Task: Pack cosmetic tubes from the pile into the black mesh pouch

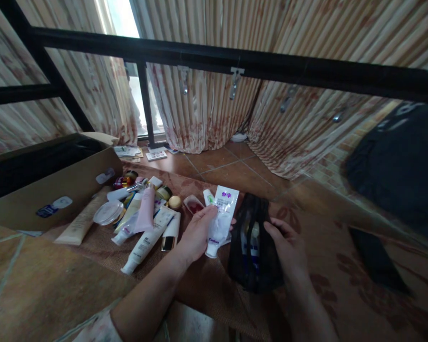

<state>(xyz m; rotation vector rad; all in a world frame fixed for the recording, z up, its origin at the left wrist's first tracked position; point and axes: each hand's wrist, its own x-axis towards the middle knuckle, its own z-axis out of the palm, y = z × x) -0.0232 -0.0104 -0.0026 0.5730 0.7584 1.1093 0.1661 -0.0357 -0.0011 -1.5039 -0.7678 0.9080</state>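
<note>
My left hand (199,233) grips a white squeeze tube (221,219) with purple print, its cap pointing down. Just right of it, my right hand (287,244) is closed on the right edge of a black mesh pouch (238,266). The pouch's top is open, and blue-and-white tubes (256,249) show inside. Behind my left hand lie a small white tube with a green mark (209,196) and a clear container with something red (192,204). Left of that hand are a white tube (148,242), a pink tube (146,209) and a gold-capped jar (174,203).
A cardboard box (74,190) with dark contents stands at the left, beside a beige tube (82,221) and a round clear case (108,212). A brown patterned cloth (317,256) covers the floor under the items. A dark flat object (378,259) lies right. A black metal bar (207,54) crosses ahead.
</note>
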